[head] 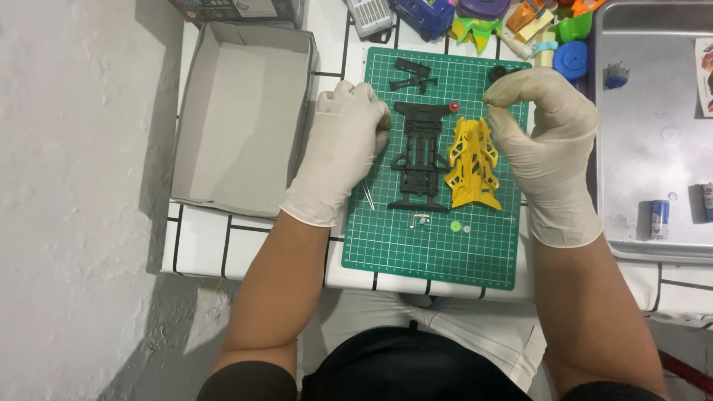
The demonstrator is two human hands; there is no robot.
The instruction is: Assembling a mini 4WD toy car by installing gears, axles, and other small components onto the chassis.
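A green cutting mat [416, 252] lies on the white tiled table. On it sit a black toy-car chassis [418, 154] and, beside it on the right, a yellow car body shell [472, 162]. My left hand [338, 152], in a white glove, rests on the mat's left edge with its fingertips touching the chassis. My right hand [546, 141], also gloved, hovers over the mat's right side with thumb and forefinger pinched together; whether anything small is between them is hidden. A small red part [454, 107] lies near the chassis top.
An empty grey cardboard box [241, 111] stands left of the mat. A metal tray [653, 134] with small batteries sits at the right. Black parts [413, 74], a metal clip [420, 220], a green gear [456, 227] and a thin rod [368, 194] lie on the mat. Colourful toys crowd the far edge.
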